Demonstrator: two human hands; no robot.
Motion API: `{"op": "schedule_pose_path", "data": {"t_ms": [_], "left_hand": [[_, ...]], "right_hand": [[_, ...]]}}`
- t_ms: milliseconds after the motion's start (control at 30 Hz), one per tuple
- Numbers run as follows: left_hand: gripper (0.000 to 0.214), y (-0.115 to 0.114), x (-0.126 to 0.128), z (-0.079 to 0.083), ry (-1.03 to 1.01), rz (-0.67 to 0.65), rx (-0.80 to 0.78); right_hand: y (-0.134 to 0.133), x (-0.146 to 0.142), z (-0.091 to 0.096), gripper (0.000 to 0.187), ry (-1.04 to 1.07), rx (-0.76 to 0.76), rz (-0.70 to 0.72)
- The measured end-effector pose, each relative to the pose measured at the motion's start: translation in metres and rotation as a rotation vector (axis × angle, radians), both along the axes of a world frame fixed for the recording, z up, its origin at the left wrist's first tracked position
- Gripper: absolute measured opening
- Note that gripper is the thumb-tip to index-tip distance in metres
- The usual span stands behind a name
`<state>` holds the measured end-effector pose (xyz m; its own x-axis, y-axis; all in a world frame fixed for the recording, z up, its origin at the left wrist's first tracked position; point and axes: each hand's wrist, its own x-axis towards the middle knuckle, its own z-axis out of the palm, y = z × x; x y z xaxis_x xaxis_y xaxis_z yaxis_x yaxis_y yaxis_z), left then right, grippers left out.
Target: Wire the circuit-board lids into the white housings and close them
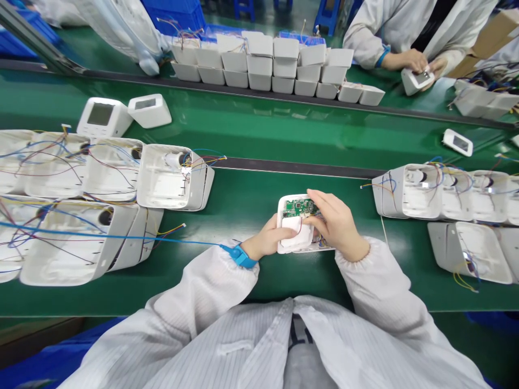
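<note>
White housing (295,240) sits dead centre on the green bench top (243,200), just in front of the person's chest, open side up and held between both hands. The left hand (270,240) is closed round its lower left corner, thumb on top of the pale inner panel. The right hand (336,227) wraps the right edge, fingers curled inward, fingertips down on the right end of the green circuit board (299,207). That board lies across the far end of the white housing, long axis running left to right, so the right hand is the nearer one to it. A blue wrist strap (242,256) rides the left wrist, its blue cord (101,235) trailing off left. On that side, open shells (170,175) lie packed together, each with loose coloured wires inside; more wired shells (409,192) line up to the right. Two screened units (103,116) rest on the conveyor belt (259,135). Beyond it, stacked white casings (279,65), and a co-worker's hands (413,62) around another unit.
</note>
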<state>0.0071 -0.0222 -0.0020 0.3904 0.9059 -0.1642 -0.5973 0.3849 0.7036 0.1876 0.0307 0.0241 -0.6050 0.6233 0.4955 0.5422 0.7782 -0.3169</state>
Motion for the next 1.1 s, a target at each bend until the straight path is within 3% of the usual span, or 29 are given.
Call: {"op": "schedule_pose_path", "data": {"t_ms": [333, 533, 1100], "left_hand": [[0.041, -0.002, 0.0, -0.007, -0.011, 0.038, -0.098], [0.04, 0.0, 0.003, -0.004, -0.053, 0.027, -0.106], [0.043, -0.002, 0.003, -0.006, -0.002, 0.07, -0.101]], "right_hand": [[-0.003, -0.009, -0.003, 0.042, 0.008, 0.074, -0.064], [-0.007, -0.01, -0.001, 0.038, -0.015, 0.092, -0.111], [-0.005, -0.012, -0.004, 0.039, 0.048, -0.011, -0.071]]}}
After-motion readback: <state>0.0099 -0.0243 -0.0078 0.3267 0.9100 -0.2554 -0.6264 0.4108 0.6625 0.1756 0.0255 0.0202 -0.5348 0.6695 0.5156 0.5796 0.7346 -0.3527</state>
